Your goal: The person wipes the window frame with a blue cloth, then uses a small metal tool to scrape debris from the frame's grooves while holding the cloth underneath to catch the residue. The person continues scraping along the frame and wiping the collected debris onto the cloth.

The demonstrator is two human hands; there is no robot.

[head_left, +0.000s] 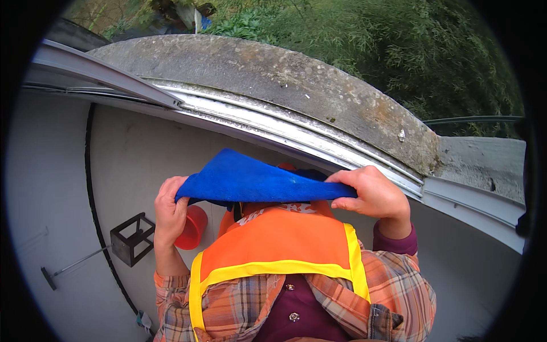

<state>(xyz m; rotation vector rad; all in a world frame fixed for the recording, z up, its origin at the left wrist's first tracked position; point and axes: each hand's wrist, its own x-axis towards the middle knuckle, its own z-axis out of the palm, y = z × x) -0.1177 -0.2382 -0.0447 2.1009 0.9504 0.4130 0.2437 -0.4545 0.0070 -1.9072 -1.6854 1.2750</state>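
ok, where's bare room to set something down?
Mostly bare: the concrete ledge between the window track and the greenery, bar small bits of debris. Crowded: lower left, where the red bucket and dark open frame appear beside the left hand; the blue cloth spans from there to the right hand.

Cloth [245, 182]: solid blue on my remote feed. Apron [273, 242]: orange, yellow edging, white print. Overshirt [399, 285]: orange-and-grey plaid. Inner shirt [273, 325]: maroon. Bucket [195, 229]: red. I also list ledge [285, 80], mottled grey; window track [285, 126], silvery white; foliage [410, 45], green.
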